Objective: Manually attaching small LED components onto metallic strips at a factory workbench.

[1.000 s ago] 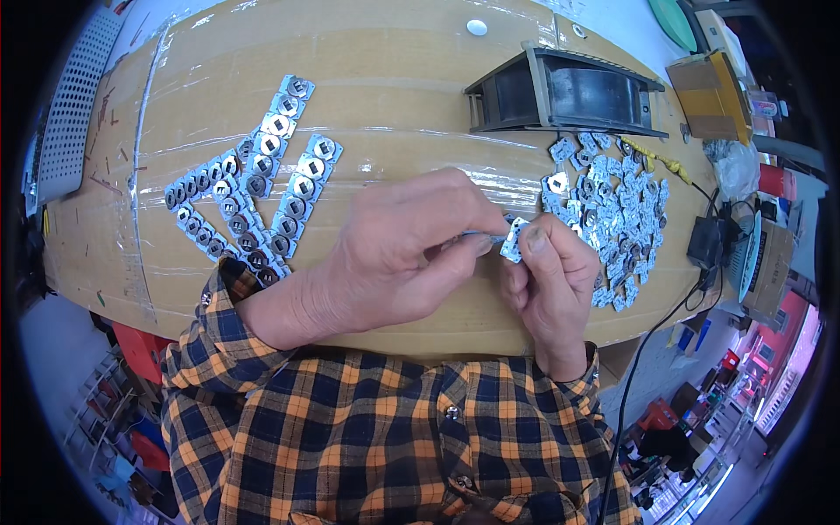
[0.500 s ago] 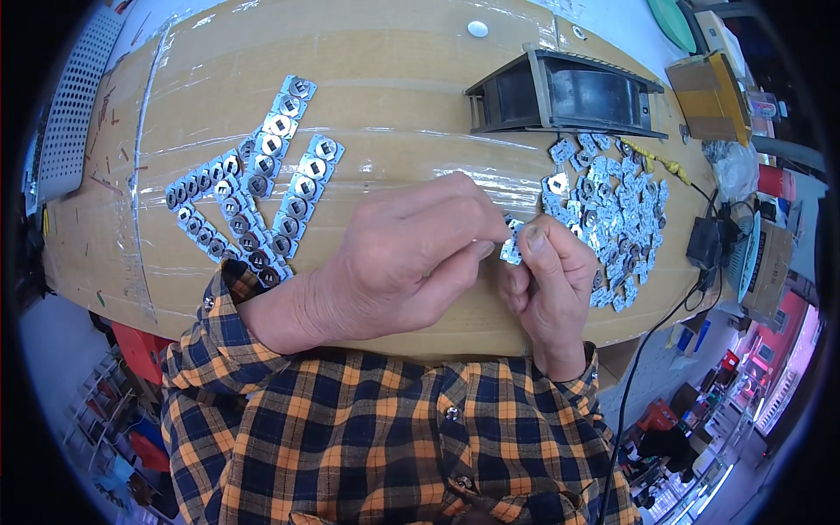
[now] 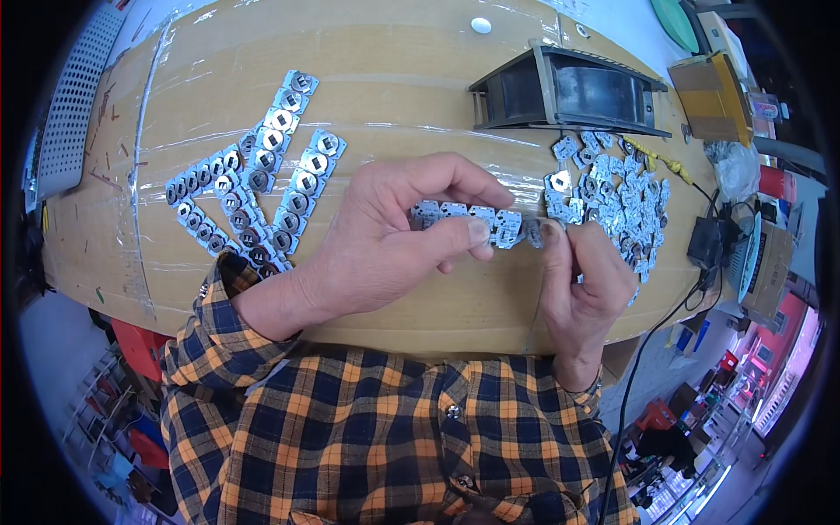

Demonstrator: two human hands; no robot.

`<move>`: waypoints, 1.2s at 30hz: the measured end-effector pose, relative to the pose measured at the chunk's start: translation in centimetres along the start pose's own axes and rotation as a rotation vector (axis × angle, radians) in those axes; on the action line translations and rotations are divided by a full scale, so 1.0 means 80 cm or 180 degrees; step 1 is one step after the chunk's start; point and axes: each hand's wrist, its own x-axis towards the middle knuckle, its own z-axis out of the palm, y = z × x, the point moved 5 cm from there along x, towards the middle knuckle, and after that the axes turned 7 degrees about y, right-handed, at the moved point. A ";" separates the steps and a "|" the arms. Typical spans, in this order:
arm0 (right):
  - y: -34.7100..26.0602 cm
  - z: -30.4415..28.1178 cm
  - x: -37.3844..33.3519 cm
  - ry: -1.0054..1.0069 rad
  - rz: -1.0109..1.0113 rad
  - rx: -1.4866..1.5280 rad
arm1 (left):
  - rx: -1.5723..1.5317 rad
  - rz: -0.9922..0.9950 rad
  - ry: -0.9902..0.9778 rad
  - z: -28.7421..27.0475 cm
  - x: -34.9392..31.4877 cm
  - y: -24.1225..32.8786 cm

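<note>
My left hand (image 3: 394,219) holds a short strip of small silvery-blue circuit boards (image 3: 506,229) level above the cardboard, thumb in front and fingers behind. At the strip's right end, my right hand (image 3: 584,271) pinches a small single board (image 3: 533,233) between thumb and fingers. That board is tilted and blurred; whether it is still joined to the strip I cannot tell. To the left lie several longer board strips (image 3: 297,203) with round metal parts on them, some overlapping. Close beyond my right hand spreads a pile of loose single boards (image 3: 626,197).
A black fan-like frame (image 3: 569,87) stands behind the pile. A yellow-wrapped cable (image 3: 656,157) and a black adapter (image 3: 704,241) sit at the right edge. A white perforated tray (image 3: 77,96) is at far left, and a white round piece (image 3: 480,26) at the back.
The strip, mostly hidden behind my fingers before, now shows lengthwise in my left hand. My right hand has moved right and turned, pinching the end board.
</note>
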 end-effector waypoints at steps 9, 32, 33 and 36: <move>0.001 0.018 -0.005 -0.0864 0.0647 0.1891 | -0.0122 0.0293 -0.0444 0.004 -0.002 0.002; 0.015 0.046 -0.025 -0.0574 0.2404 0.3299 | 0.1495 0.1762 -0.0062 0.005 -0.006 0.021; 0.017 0.047 -0.027 -0.0579 0.2400 0.3307 | 0.1503 0.1762 -0.0056 0.006 -0.006 0.019; 0.019 0.045 -0.027 -0.0596 0.2112 0.3058 | 0.1573 0.2326 0.0124 0.012 -0.010 0.022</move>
